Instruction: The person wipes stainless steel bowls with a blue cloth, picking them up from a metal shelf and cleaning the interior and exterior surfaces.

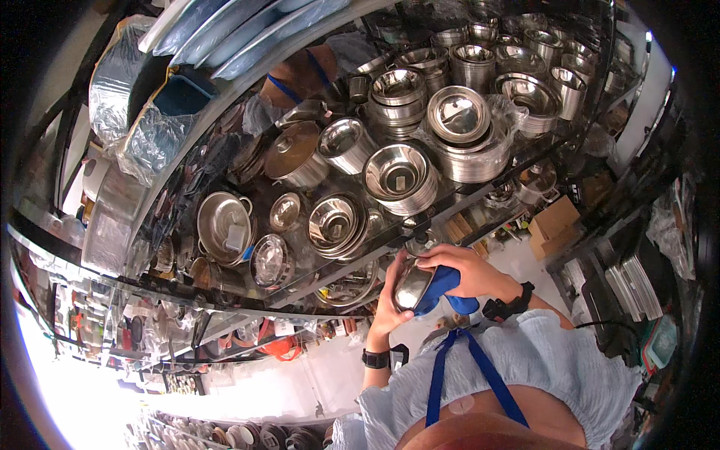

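Observation:
A shiny stainless steel bowl point(412, 287) is held in front of my chest, its rounded side partly showing. My left hand point(385, 309) grips it from the left, the thumb along its lower side. On the other side, my right hand point(464, 267) holds a bunched blue cloth point(440, 286) against the bowl, with fingers reaching over its upper edge. Part of the cloth hangs below the right palm. Just beyond my hands, nested steel bowls point(336, 222) and a taller stack of steel bowls point(400, 179) stand on a dark shelf.
A two-handled pot point(224, 228) and a lidded pot point(296, 154) share the shelf with several steel stacks. Plastic-wrapped containers point(160, 135) sit on an upper shelf at left. To the right are a cardboard box point(554, 225) and a rack of stacked trays point(635, 287).

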The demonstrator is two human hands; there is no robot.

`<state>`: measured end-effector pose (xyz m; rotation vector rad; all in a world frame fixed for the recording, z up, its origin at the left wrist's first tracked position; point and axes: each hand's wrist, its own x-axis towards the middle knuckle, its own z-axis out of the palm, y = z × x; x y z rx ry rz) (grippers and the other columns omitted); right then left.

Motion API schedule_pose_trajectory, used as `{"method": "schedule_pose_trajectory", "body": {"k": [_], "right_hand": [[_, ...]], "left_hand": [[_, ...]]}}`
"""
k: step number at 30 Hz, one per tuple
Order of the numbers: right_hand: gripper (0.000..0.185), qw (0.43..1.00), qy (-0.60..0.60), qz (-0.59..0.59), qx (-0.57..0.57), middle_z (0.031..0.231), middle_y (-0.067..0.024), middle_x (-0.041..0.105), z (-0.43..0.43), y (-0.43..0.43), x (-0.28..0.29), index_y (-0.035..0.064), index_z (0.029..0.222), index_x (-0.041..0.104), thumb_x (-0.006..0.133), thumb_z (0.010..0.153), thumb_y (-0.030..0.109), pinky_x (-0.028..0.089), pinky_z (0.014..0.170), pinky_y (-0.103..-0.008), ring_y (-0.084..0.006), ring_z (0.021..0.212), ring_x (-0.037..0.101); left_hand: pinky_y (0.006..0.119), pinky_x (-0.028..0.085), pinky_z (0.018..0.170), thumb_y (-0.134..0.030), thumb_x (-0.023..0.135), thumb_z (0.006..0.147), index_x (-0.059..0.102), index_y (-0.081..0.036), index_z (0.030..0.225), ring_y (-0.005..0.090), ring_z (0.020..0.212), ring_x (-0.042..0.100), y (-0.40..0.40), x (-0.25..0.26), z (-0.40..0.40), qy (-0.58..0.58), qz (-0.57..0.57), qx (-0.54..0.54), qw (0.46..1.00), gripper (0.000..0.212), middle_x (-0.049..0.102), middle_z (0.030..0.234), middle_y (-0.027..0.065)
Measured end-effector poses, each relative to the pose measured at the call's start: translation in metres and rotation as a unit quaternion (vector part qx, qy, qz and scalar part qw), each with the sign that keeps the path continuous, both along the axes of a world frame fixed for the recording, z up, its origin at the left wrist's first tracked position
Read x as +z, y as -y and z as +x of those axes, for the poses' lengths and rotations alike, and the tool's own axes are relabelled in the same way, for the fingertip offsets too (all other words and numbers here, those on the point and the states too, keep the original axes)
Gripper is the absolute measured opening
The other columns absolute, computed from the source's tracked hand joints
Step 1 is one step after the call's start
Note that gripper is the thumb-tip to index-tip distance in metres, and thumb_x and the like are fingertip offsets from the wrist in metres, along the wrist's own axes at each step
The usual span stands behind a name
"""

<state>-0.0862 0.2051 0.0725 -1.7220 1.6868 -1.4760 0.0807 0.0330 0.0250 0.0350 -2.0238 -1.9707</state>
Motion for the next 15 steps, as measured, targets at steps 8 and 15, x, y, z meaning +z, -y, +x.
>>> {"method": "schedule_pose_trajectory", "body": {"k": [8,15], "right_hand": [[0.057,0.991,-0.078,-0.065,-0.085,0.129,-0.0077,0.061,0.009,-0.007,0.004,0.013,0.116,0.071,0.084,0.062,0.006,0.049,0.097,-0.0403,-0.0291,0.115,0.06],[0.05,0.987,-0.075,-0.09,-0.114,0.128,-0.008,0.063,0.007,-0.005,0.002,0.0124,0.113,0.072,0.081,0.064,0.004,0.05,0.095,-0.0398,-0.0277,0.116,0.061]], "left_hand": [[0.044,0.028,0.117,-0.073,0.044,0.086,0.011,-0.001,0.157,0.0322,0.147,0.027,0.003,-0.007,0.014,0.076,0.216,0.049,0.972,0.106,0.024,0.159,0.0207],[0.032,0.06,0.081,-0.018,0.044,0.105,0.043,0.004,0.138,0.0204,0.101,0.068,0.02,-0.017,0.029,0.119,0.381,0.076,0.914,0.04,0.063,0.123,0.0136]]}}
